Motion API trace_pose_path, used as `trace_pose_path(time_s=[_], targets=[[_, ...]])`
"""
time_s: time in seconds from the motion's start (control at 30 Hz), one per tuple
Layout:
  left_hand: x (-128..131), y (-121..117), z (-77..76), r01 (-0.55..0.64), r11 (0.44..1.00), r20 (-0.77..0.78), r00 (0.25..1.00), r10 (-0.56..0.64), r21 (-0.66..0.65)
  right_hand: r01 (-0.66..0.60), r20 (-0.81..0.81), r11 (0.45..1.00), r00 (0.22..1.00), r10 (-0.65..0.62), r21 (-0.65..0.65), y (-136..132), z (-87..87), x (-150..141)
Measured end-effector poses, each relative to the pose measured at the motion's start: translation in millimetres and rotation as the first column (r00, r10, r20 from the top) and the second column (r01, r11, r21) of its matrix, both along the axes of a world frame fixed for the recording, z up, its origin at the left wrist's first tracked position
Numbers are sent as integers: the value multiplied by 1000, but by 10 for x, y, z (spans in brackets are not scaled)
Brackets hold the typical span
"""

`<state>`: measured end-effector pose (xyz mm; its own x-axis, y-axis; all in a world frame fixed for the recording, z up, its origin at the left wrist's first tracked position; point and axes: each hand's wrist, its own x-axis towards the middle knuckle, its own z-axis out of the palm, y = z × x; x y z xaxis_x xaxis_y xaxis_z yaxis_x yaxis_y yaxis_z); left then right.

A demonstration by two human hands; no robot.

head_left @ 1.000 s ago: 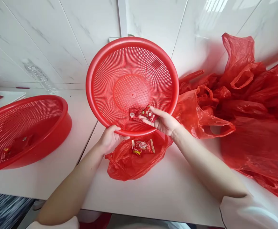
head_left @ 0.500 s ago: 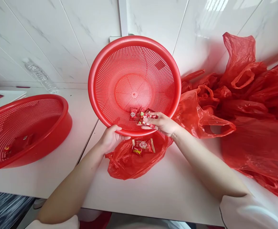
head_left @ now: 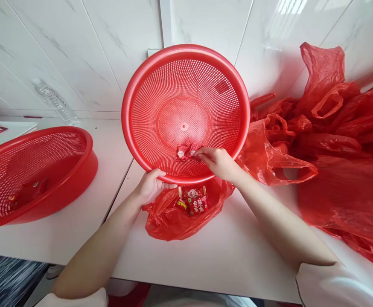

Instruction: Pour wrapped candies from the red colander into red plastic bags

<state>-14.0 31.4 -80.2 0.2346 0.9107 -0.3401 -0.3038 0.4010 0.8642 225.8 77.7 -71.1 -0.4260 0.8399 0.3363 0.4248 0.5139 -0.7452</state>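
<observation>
A round red perforated basket (head_left: 186, 85) stands tilted up on its edge against the tiled wall. My left hand (head_left: 151, 185) is closed on its lower rim. My right hand (head_left: 217, 163) reaches inside over the rim, fingertips pinched on a small red wrapped candy (head_left: 193, 150) beside another candy (head_left: 182, 152) at the basket's low side. Directly under the rim lies an open red plastic bag (head_left: 170, 219) with a few red candy packets (head_left: 195, 201) in it.
A second red basket (head_left: 29, 170) lies at the left with some small wrapped pieces inside. A heap of red plastic bags (head_left: 330, 140) fills the right side. A clear plastic bottle (head_left: 53, 102) lies by the wall, and a white tray (head_left: 7, 130) sits far left.
The red packet my right hand held has landed in the bag below the basket. My right hand has gone back onto the candies left in the basket. The basket tilted slightly rightward.
</observation>
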Motion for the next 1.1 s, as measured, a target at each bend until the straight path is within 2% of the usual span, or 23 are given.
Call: trace_pose_path(time_s=[0.1,0.2,0.23,0.3,0.37,0.43,0.5,0.53,0.57,0.63,0.7,0.83,0.93,1.0,1.1], targets=[[10,-12,-14,22,999,0,1000,-22,38,92,204,978,970,-130,186,55,-133,-12],[25,-25,-36,5,999,-15,1000,-4,41,175,368,920,878,-307,352,75,-254,-39],[31,-27,-46,-15,999,-17,1000,16,45,184,418,914,844,-336,362,79,-284,-41],[38,-25,-61,-50,997,-19,999,51,53,157,503,940,811,-298,303,90,-323,-31],[36,-16,-66,-64,997,-24,998,65,48,129,501,969,837,-221,211,110,-336,-13],[22,-1,-62,-77,996,-42,996,79,36,121,373,985,914,-160,126,135,-327,0],[1,18,-57,-90,995,-60,994,91,32,97,115,995,989,-93,-33,158,-299,4],[-9,27,-56,-95,995,-64,993,97,35,46,-41,987,998,-53,-155,165,-278,6],[-18,36,-56,-95,995,-63,993,97,40,-36,-195,957,980,-22,-287,169,-255,10],[-30,51,-57,-91,994,-51,994,94,57,-239,-449,833,894,-12,-499,166,-201,23],[-34,60,-53,-88,993,-41,995,91,75,-388,-592,709,805,-50,-588,153,-149,40],[-41,62,-28,-81,992,-24,996,84,97,-527,-715,592,687,-126,-610,126,-83,44],[-53,68,-19,-76,990,-26,997,79,122,-539,-707,537,688,-165,-649,112,-65,18],[-60,74,-25,-82,988,-27,996,86,129,-496,-666,546,727,-164,-675,95,-55,3],[-61,78,-37,-86,989,-22,996,89,116,-381,-527,647,849,-38,-661,33,-19,-8]])
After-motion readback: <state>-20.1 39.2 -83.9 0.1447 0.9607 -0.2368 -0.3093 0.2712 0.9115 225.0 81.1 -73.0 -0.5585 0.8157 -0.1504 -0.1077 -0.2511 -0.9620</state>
